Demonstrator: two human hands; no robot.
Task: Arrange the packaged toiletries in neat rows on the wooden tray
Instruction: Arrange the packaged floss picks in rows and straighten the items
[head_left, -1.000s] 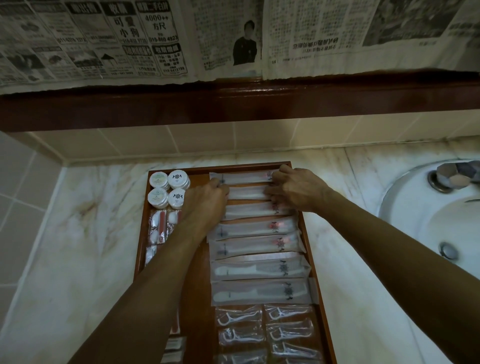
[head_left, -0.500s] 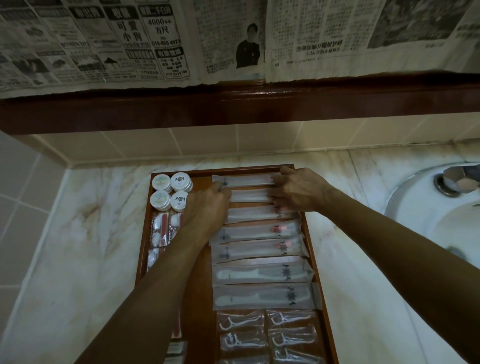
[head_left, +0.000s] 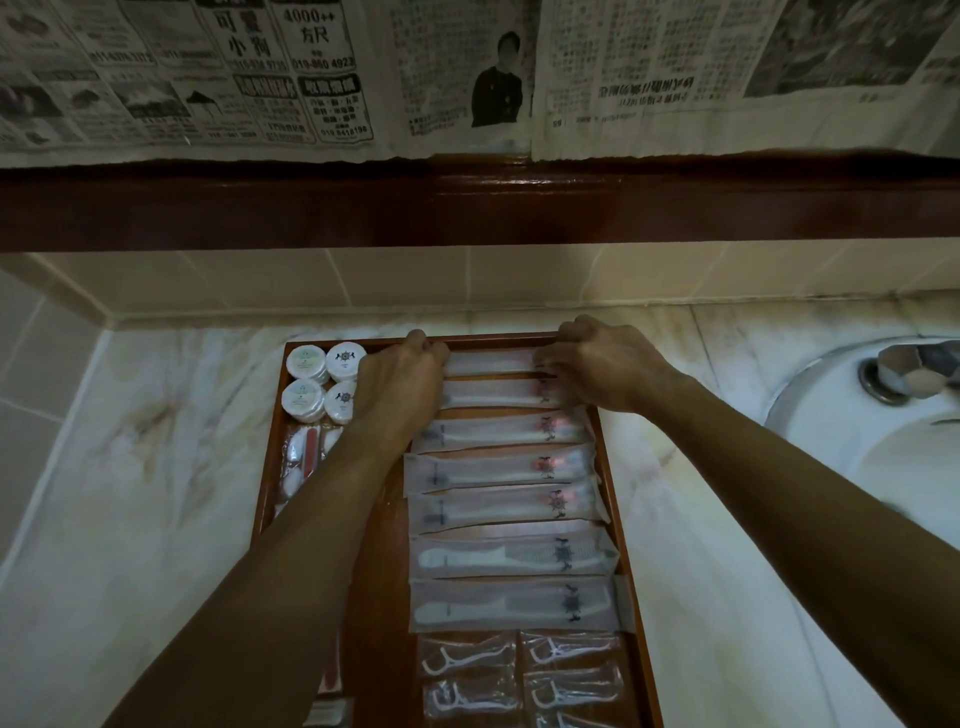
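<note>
A wooden tray (head_left: 615, 525) lies on the marble counter. Several long frosted packets lie in a row down its right side, toothbrush packets on top and comb packets (head_left: 514, 556) below. My left hand (head_left: 400, 387) grips the left end of the topmost packet (head_left: 491, 362) with curled fingers. My right hand (head_left: 605, 364) pinches that packet's right end at the tray's far edge. Round white containers (head_left: 322, 382) sit in the far left corner. Floss-pick packets (head_left: 470, 662) fill the near right part.
A white sink (head_left: 883, 452) with a metal tap knob (head_left: 906, 374) is at the right. A tiled wall and a dark wooden ledge (head_left: 478, 213) stand right behind the tray, with newspaper above. Small clear packets (head_left: 301, 457) lie along the tray's left side under my left forearm.
Both hands have moved from the second packet up to the topmost packet at the tray's far edge. The view has tilted slightly.
</note>
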